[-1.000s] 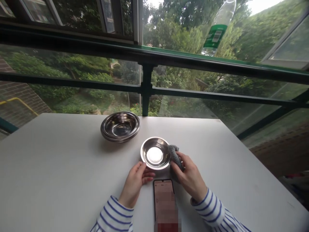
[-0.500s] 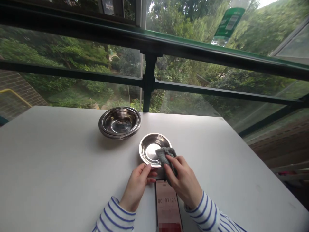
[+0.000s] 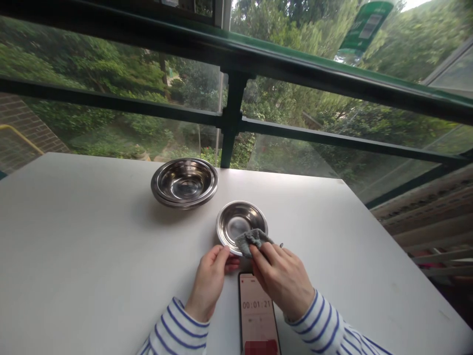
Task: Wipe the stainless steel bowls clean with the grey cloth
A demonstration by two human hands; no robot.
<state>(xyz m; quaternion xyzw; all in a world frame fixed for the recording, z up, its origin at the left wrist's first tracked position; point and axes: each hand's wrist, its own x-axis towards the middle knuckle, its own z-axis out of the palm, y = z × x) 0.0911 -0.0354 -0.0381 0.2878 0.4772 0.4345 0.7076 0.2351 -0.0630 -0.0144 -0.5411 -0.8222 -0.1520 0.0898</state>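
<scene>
A small steel bowl (image 3: 238, 220) sits on the white table (image 3: 74, 256) in front of me. My left hand (image 3: 212, 280) pinches its near rim with closed fingers. My right hand (image 3: 283, 278) holds a grey cloth (image 3: 251, 239) pressed against the bowl's near inner edge. Both wrists wear blue-and-white striped sleeves.
A stack of larger steel bowls (image 3: 185, 181) stands behind and to the left of the small one. A phone (image 3: 257, 318) showing a timer lies on the table between my arms. A dark railing and glass run along the table's far edge, with a plastic bottle (image 3: 360, 27) on the upper rail.
The cloth has moved from the bowl's right outer side onto its near inner edge, with my right hand following. My left hand has stayed on the rim. The camera tilted slightly down.
</scene>
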